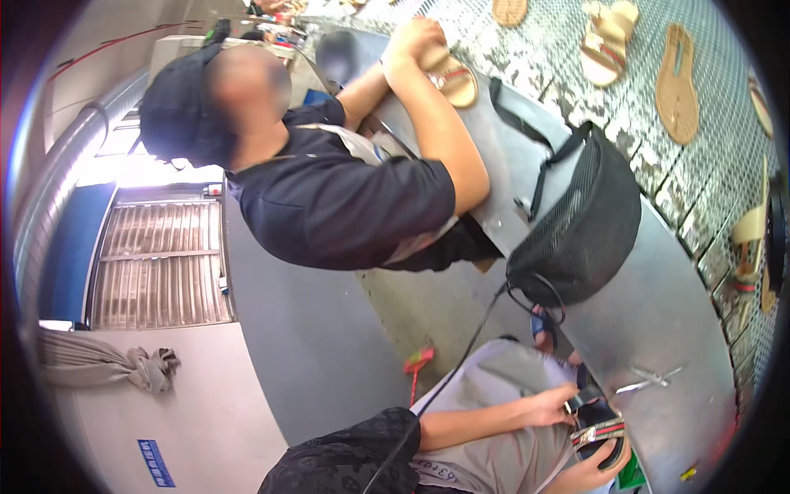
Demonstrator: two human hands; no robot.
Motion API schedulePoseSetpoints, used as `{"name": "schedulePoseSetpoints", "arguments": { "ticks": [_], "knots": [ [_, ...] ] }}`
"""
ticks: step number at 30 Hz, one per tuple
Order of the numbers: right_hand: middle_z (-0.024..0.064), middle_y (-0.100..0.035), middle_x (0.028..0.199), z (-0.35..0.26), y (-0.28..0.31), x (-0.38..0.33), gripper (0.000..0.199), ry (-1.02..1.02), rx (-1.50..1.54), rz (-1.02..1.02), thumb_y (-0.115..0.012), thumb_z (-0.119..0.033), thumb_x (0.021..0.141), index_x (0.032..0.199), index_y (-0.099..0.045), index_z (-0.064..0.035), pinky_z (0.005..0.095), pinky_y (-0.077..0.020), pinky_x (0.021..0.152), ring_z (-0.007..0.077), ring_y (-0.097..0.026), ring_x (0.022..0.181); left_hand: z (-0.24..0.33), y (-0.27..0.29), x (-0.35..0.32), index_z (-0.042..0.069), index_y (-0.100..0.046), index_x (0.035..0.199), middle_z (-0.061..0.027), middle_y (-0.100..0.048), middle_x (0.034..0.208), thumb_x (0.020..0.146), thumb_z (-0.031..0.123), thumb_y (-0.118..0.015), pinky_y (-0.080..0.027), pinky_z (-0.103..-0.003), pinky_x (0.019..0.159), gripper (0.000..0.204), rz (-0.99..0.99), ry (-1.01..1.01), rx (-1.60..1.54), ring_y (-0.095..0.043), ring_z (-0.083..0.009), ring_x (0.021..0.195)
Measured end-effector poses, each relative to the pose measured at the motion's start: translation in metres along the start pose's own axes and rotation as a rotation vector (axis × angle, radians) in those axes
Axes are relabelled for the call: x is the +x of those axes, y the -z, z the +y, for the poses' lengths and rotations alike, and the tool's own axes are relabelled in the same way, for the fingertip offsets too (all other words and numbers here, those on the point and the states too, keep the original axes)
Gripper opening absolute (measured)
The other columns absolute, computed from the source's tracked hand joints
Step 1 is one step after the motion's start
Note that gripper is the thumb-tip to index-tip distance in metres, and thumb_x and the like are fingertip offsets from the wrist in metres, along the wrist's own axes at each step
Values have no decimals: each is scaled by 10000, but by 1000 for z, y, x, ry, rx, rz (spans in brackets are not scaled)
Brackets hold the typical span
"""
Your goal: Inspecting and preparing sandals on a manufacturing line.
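Note:
At the lower right I have a black sandal (pixel 599 431) with a patterned strap that carries a red and green stripe. My left hand (pixel 553 407) pinches the sandal's dark strap end near a shiny buckle. Around the other end is my right hand (pixel 594 471), its thumb pressed on the sole. Metal scissors (pixel 650 379) lie on the grey metal table (pixel 683 346) just beyond the sandal. A bit of green (pixel 632 473) shows beside my right hand. The grey apron (pixel 502 461) covers my lap under both hands.
A black mesh bag (pixel 584 218) with straps and a cable (pixel 461 362) lies on the table. Beyond is a mesh conveyor (pixel 543 33) with sandals (pixel 605 49) and insoles (pixel 677 86). Beside me a co-worker (pixel 346 198) handles a beige sandal (pixel 454 80). A red broom (pixel 418 360) stands behind.

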State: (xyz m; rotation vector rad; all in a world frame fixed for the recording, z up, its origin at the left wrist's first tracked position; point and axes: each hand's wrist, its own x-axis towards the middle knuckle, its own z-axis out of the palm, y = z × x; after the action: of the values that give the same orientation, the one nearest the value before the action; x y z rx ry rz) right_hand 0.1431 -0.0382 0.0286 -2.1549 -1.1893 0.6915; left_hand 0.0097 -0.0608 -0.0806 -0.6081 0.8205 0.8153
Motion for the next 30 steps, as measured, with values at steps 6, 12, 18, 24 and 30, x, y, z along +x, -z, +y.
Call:
{"name": "schedulePoseSetpoints", "arguments": {
  "ticks": [6, 12, 18, 24, 30],
  "knots": [
    [212, -670, 1029, -25, -12, -4, 328, -112, 6, 35, -682, -221, 913, 1080, -640, 58, 401, -506, 862, 335, -638, 917, 22, -7, 2, 78, -697, 948, -29, -683, 772, 949, 226, -550, -559, -375, 560, 208, 118, 111, 69, -668, -182, 675],
    [229, -664, 1070, -28, -11, -5, 324, -124, 17, -11, -668, -174, 914, 1115, -619, 75, 398, -513, 891, 332, -646, 968, 22, 13, 9, 103, -661, 940, -29, -659, 777, 949, 228, -585, -527, -344, 536, 147, -4, 97, 22, -641, -166, 647],
    [218, -661, 1120, -8, 19, -2, 345, -208, 177, -282, -632, -148, 948, 1199, -587, 85, 378, -487, 940, 299, -640, 1020, 68, 17, -33, 90, -582, 973, -56, -711, 957, 982, 370, -504, -551, -328, 606, 290, 8, 207, 922, -698, -193, 860],
    [176, -686, 1035, -50, 69, 21, 225, 248, -118, -702, -685, -142, 888, 1083, -706, -33, 400, -516, 817, 347, -650, 930, 79, -47, -134, 19, -578, 1041, -148, -635, 1107, 969, 271, -528, -522, -462, 853, 267, 181, -354, 1966, -646, -348, 947],
    [212, -659, 984, -85, 58, 19, 234, 501, 7, -867, -662, -178, 876, 1059, -666, -34, 448, -514, 748, 415, -627, 858, 44, -120, -152, 8, -417, 1410, -165, -535, 1334, 978, 274, -542, -420, -428, 1030, 522, -508, -936, 1715, -519, -350, 1232]
  ]
}}
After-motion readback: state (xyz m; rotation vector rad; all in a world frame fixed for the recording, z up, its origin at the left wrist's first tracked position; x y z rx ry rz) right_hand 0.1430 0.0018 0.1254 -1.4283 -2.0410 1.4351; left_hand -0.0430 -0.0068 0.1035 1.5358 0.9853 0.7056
